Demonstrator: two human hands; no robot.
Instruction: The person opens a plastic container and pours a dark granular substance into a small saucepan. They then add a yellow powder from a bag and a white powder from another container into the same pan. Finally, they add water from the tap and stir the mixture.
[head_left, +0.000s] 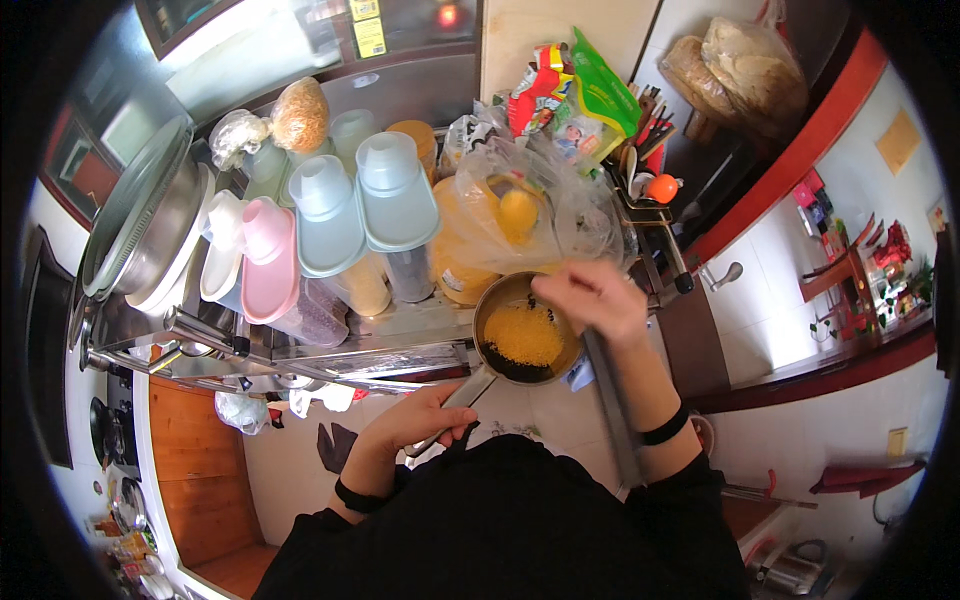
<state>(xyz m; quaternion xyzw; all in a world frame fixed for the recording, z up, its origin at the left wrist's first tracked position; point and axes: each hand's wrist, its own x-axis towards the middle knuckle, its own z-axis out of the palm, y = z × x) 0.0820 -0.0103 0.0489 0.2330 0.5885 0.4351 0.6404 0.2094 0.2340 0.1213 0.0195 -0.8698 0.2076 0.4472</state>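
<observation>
Low in the middle, my left hand (425, 420) grips the handle of a small metal saucepan (481, 373). Yellow grain (525, 334) lies in the pan, with some black grains beside it. Over the pan's right rim is my right hand (600, 300), slightly blurred, its fingers curled; whether they hold anything is not visible. Just beyond the pan stands a clear plastic bag (487, 225) over a large container of yellow grain (455, 274), and a rounded yellow thing (518, 212) shows in its mouth.
Lidded storage containers, a pink one (268, 292) and blue ones (330, 251), stand left on the metal shelf (409, 319). Farther left lean basins (161, 240). Food packets (604, 94) and a utensil holder (645, 214) are at the back right. A doorway frame (795, 154) rises at right.
</observation>
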